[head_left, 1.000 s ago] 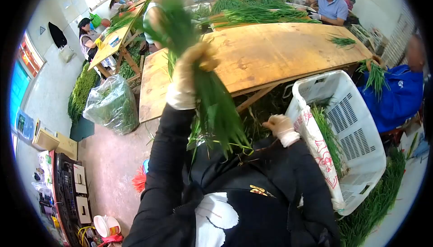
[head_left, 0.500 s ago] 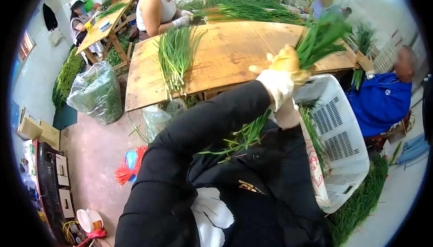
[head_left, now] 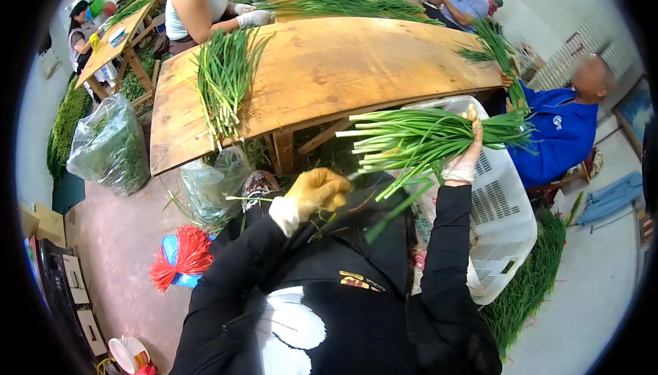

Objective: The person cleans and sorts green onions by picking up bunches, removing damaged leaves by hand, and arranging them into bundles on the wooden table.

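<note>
Greens [head_left: 425,139] fill the right hand [head_left: 473,143], fingers wrapped round, crate [head_left: 510,203] rim just beside. Left hand [head_left: 319,190] is curled, can't tell on what. Most stem ends [head_left: 364,147] stop short of it, leaving a gap; table [head_left: 336,66] edge runs beyond both hands.

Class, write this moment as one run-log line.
right hand: holding green bunch | left hand: yellow-gloved, curled | table: second bunch lying near left end

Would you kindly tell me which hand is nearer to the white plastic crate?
Right. The right hand, holding a bunch of long-leaved greens, appears over the far end of the white plastic crate; the yellow-gloved left hand is well to its left.
</note>
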`<state>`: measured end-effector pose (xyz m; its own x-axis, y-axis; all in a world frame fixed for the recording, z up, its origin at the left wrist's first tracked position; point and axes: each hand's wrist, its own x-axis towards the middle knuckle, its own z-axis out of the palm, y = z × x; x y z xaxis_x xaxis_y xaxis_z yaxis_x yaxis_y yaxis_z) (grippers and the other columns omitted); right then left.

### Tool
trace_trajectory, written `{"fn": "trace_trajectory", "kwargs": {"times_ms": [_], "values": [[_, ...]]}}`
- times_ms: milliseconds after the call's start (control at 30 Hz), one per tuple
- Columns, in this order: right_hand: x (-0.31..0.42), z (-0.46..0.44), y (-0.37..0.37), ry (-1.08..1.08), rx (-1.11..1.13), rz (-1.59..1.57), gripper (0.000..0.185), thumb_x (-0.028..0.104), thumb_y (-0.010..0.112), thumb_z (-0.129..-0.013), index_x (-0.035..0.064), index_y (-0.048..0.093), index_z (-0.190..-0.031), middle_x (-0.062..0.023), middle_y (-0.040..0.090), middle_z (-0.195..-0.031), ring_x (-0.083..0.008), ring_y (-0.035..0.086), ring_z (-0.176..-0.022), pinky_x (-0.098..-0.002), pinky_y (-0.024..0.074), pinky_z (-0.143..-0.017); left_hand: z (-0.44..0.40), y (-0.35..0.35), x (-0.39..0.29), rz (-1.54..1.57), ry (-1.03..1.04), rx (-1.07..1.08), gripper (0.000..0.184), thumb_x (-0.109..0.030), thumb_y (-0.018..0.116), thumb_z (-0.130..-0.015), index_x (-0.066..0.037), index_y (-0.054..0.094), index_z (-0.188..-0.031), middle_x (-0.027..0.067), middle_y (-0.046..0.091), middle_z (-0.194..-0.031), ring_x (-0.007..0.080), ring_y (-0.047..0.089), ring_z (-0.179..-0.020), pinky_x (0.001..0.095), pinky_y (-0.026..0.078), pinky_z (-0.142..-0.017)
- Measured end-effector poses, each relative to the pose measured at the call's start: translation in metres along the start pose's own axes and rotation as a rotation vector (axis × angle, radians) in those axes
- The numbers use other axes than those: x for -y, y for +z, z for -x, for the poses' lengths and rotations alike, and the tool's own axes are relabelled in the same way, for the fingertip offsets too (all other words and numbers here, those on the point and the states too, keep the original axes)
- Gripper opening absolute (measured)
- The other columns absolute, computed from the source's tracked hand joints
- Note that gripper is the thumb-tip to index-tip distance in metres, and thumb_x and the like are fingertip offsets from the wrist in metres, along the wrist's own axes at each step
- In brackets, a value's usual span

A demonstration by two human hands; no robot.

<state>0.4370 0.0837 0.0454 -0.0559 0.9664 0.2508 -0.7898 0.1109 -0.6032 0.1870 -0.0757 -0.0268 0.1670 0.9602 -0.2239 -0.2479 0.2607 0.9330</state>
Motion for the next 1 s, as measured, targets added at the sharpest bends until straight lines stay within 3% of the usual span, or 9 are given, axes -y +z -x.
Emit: {"fn": "trace_trajectory", "kwargs": {"times_ms": [100,167,200,367,467,600,833,900,1000], "values": [[-0.006,0.005,-0.009,0.009,-0.034,-0.088,0.033,0.023,0.055,-0.08,0.0083,0.051,-0.11,-0.0043,0.058,-0.088,-0.015,0.056,-0.078,-0.0309,0.0497,-0.071,0.025,0.014,-0.007,0.091,0.161,-0.064,0.013,-0.009,0.05,-0.084,0.002,0.055,-0.089,0.0083,0.061,-0.079,0.0107,0.054,-0.058,0.0215,0.044,-0.052],[-0.013,0.009,-0.013,0.018,-0.023,-0.129,0.033,0.022,0.055,-0.08,0.0078,0.052,-0.109,-0.0043,0.058,-0.087,-0.0149,0.056,-0.079,-0.0309,0.0499,-0.071,0.017,0.022,-0.021,-0.548,0.99,-0.298,0.013,-0.006,0.053,-0.081,0.002,0.055,-0.091,0.0094,0.061,-0.081,0.0155,0.056,-0.066,0.026,0.046,-0.06],[-0.017,0.008,-0.017,0.004,-0.001,-0.092,0.033,0.022,0.054,-0.081,0.0076,0.051,-0.11,-0.0042,0.057,-0.087,-0.0162,0.055,-0.08,-0.0317,0.0485,-0.073,0.019,0.026,-0.032,-0.577,1.028,-0.305,0.017,-0.004,0.057,-0.078,0.001,0.055,-0.094,0.0114,0.06,-0.082,0.0189,0.056,-0.071,0.0271,0.045,-0.066],[-0.026,0.024,0.007,-0.013,0.024,-0.099,0.028,0.018,0.055,-0.081,0.0045,0.052,-0.106,-0.0038,0.06,-0.085,-0.0148,0.056,-0.08,-0.0316,0.0479,-0.076,0.003,0.044,-0.047,-1.245,0.651,-0.443,0.036,-0.036,0.061,-0.071,-0.011,0.061,-0.097,0.0095,0.061,-0.081,0.028,0.056,-0.076,0.0357,0.045,-0.068],[-0.026,0.028,0.017,-0.06,0.042,-0.079,0.025,0.015,0.053,-0.082,0.0025,0.053,-0.103,-0.003,0.059,-0.082,-0.0156,0.055,-0.079,-0.0314,0.0464,-0.078,-0.011,0.041,-0.043,-0.855,0.411,-0.267,0.028,-0.027,0.064,-0.074,-0.008,0.062,-0.095,0.0085,0.062,-0.079,0.0205,0.057,-0.071,0.0286,0.045,-0.066],[-0.026,0.034,0.025,-0.13,0.108,-0.005,0.025,0.014,0.055,-0.081,0.0011,0.052,-0.101,-0.0036,0.057,-0.082,-0.0153,0.053,-0.077,-0.0311,0.0452,-0.079,-0.032,0.034,-0.011,-0.237,0.432,-0.199,0.026,-0.011,0.067,-0.073,0.004,0.059,-0.092,0.0069,0.062,-0.081,0.0107,0.056,-0.078,0.0227,0.045,-0.071],[-0.025,0.039,0.037,-0.141,0.161,0.131,0.026,0.012,0.057,-0.079,-0.0014,0.051,-0.1,-0.0061,0.055,-0.082,-0.0145,0.053,-0.075,-0.0307,0.0453,-0.077,-0.031,0.02,-0.012,0.057,0.142,-0.028,0.021,-0.016,0.065,-0.075,0.003,0.058,-0.081,0.0054,0.061,-0.077,0.0086,0.053,-0.07,0.023,0.044,-0.062],[-0.029,0.04,0.037,-0.148,0.128,0.177,0.024,0.011,0.057,-0.079,-0.0014,0.051,-0.099,-0.0056,0.056,-0.081,-0.0144,0.053,-0.074,-0.0299,0.0458,-0.075,-0.031,0.021,-0.011,-0.018,0.131,-0.118,0.02,-0.018,0.066,-0.074,0.001,0.058,-0.077,0.0059,0.061,-0.073,0.0134,0.055,-0.066,0.0247,0.043,-0.059],[-0.027,0.044,0.039,-0.141,-0.014,0.286,0.021,0.01,0.056,-0.079,-0.001,0.053,-0.097,-0.0054,0.056,-0.081,-0.0141,0.054,-0.073,-0.0285,0.0467,-0.072,-0.034,0.016,-0.004,-1.08,0.606,-0.472,0.007,-0.011,0.064,-0.068,-0.006,0.06,-0.071,0.01,0.058,-0.07,0.0281,0.055,-0.069,0.0327,0.043,-0.064]]}}
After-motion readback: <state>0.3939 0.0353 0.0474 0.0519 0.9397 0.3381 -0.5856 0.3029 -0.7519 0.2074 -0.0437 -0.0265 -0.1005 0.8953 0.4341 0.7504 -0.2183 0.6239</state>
